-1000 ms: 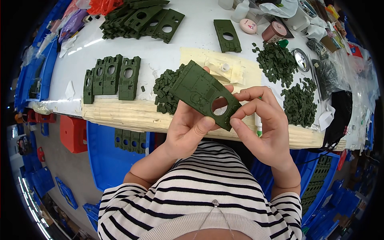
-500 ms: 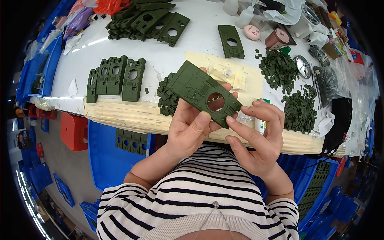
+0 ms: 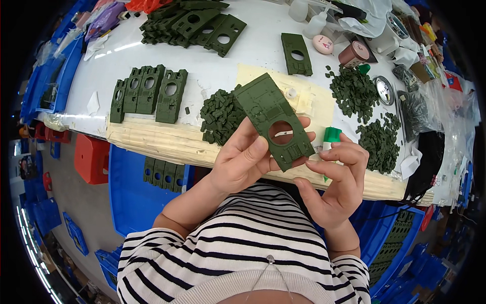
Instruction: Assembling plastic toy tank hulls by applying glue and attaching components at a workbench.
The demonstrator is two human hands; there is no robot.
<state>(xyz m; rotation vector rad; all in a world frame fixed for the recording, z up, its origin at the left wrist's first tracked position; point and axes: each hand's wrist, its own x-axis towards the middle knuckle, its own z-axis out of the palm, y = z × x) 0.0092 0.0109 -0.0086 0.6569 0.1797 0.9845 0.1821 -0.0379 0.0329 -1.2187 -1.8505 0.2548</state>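
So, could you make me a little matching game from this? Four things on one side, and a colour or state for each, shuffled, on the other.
Things:
1. Stool
2. Left hand
3. Tube
4. Bin just right of the stool

Colours and states:
A. Green-capped
B. Blue, with green parts inside
C. Holding a plate
D. Red

Pairs: 1-D, 2-C, 3-A, 4-B.
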